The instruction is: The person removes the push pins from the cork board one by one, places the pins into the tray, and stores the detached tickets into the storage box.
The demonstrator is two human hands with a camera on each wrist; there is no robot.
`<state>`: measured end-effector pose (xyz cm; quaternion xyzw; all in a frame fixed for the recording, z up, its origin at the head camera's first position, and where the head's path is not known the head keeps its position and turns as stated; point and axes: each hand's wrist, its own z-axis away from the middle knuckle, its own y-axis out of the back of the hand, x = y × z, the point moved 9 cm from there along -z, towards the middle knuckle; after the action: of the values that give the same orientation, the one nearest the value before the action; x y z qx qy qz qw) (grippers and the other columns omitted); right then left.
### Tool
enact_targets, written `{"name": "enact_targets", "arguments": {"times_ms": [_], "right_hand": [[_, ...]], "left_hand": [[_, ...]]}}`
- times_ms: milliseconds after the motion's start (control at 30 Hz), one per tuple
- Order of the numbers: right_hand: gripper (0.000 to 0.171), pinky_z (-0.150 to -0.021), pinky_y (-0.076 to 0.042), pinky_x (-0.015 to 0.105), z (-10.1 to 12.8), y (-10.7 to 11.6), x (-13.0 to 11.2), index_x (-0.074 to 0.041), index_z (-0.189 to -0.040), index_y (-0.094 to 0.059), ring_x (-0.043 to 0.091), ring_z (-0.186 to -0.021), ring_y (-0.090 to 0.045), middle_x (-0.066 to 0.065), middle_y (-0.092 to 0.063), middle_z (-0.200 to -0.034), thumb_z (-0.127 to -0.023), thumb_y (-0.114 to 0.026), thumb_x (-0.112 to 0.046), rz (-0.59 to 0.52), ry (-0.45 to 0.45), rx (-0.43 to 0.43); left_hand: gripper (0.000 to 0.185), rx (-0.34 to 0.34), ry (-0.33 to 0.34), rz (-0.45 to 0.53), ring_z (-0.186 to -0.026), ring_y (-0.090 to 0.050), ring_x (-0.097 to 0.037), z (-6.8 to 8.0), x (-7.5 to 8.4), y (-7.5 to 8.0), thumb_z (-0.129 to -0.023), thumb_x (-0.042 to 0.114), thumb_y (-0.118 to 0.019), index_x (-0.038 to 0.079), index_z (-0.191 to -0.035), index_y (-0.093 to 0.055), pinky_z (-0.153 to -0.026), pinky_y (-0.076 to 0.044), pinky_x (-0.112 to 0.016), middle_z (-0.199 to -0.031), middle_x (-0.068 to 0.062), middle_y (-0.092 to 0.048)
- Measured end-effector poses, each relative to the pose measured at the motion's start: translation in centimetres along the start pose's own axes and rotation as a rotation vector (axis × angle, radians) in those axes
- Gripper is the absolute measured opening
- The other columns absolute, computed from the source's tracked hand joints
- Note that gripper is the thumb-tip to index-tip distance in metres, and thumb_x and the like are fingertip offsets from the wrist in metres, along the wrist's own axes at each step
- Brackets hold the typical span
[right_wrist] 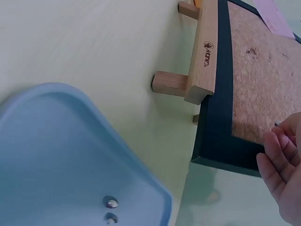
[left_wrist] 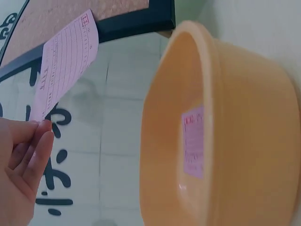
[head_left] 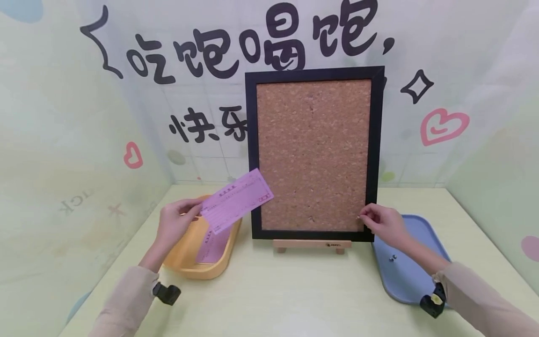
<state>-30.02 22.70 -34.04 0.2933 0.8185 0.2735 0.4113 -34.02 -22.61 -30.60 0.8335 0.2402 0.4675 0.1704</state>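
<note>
Our left hand [head_left: 172, 223] pinches the pink slip [head_left: 236, 200] by its end, just left of the cork board [head_left: 313, 154]. Our right hand [head_left: 385, 223] has its fingers [head_left: 365, 216] curled at the board's lower right corner, whether pinching something we cannot tell.

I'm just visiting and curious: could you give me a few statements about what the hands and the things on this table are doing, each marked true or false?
1. The left hand pinches a pink paper slip. True.
2. The round orange plastic basin is empty. False: another pink slip lies inside.
3. The black-framed cork board stands on a wooden easel. True.
4. The right hand rests in the blue plastic tray. False: it is at the board's lower right corner.
</note>
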Motion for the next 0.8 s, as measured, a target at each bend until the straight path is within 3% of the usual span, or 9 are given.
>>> {"name": "enact_targets", "arguments": {"times_ms": [67, 200, 300, 367, 500, 800], "right_hand": [[0.003, -0.040, -0.038, 0.022, 0.5, 0.1, 0.4, 0.001, -0.082, -0.062, 0.002, -0.045, -0.042, -0.001, -0.052, -0.058, -0.083, -0.060, 0.000, -0.051, -0.036, -0.024], [0.004, -0.038, -0.038, 0.022, 1.5, 0.3, 1.2, 0.000, -0.083, -0.062, 0.003, -0.044, -0.043, 0.001, -0.051, -0.056, -0.085, -0.059, 0.000, -0.100, -0.084, -0.050], [0.004, -0.039, -0.038, 0.021, 2.2, 0.5, 1.7, 0.000, -0.084, -0.062, 0.003, -0.044, -0.043, 0.000, -0.049, -0.056, -0.084, -0.059, 0.001, -0.095, -0.087, -0.036], [0.003, -0.039, -0.038, 0.020, 2.7, 0.8, 2.2, 0.002, -0.084, -0.062, 0.003, -0.044, -0.044, -0.001, -0.050, -0.056, -0.084, -0.059, 0.002, -0.105, -0.091, -0.023], [0.003, -0.039, -0.039, 0.020, 3.6, 1.6, 2.6, 0.003, -0.084, -0.061, 0.005, -0.044, -0.045, 0.001, -0.050, -0.057, -0.083, -0.059, 0.005, -0.126, -0.087, 0.001], [0.004, -0.040, -0.040, 0.022, 5.2, 3.0, 3.5, -0.001, -0.084, -0.061, 0.006, -0.047, -0.047, -0.001, -0.051, -0.058, -0.084, -0.058, 0.001, -0.049, -0.144, -0.010]], "left_hand": [[0.018, 0.018, 0.010, -0.006, -0.064, -0.062, -0.006, 0.6, 0.5, 1.0, -0.084, 0.001, -0.061, -0.010, -0.097, -0.065, -0.057, -0.053, -0.020, -0.086, -0.023, -0.066], [0.016, 0.051, 0.012, -0.010, -0.063, -0.063, -0.006, 0.9, -0.3, 2.6, -0.083, -0.002, -0.060, -0.012, -0.095, -0.065, -0.055, -0.052, -0.019, -0.084, -0.026, -0.065], [0.016, 0.070, 0.021, -0.014, -0.063, -0.061, 0.001, 0.8, -2.5, 3.5, -0.084, 0.001, -0.060, -0.010, -0.095, -0.065, -0.056, -0.052, -0.017, -0.085, -0.024, -0.066], [0.016, 0.080, 0.036, -0.017, -0.063, -0.061, 0.002, 0.9, -3.0, 3.9, -0.084, 0.001, -0.060, -0.010, -0.095, -0.065, -0.057, -0.052, -0.017, -0.086, -0.024, -0.065], [0.017, 0.076, 0.063, -0.018, -0.063, -0.062, 0.000, 1.3, -3.8, 4.2, -0.084, 0.001, -0.060, -0.011, -0.095, -0.064, -0.058, -0.052, -0.017, -0.086, -0.025, -0.065], [0.018, 0.073, 0.153, -0.045, -0.063, -0.063, -0.004, 2.8, -5.6, 4.4, -0.085, 0.001, -0.059, -0.012, -0.097, -0.064, -0.058, -0.052, -0.018, -0.088, -0.026, -0.065]]}}
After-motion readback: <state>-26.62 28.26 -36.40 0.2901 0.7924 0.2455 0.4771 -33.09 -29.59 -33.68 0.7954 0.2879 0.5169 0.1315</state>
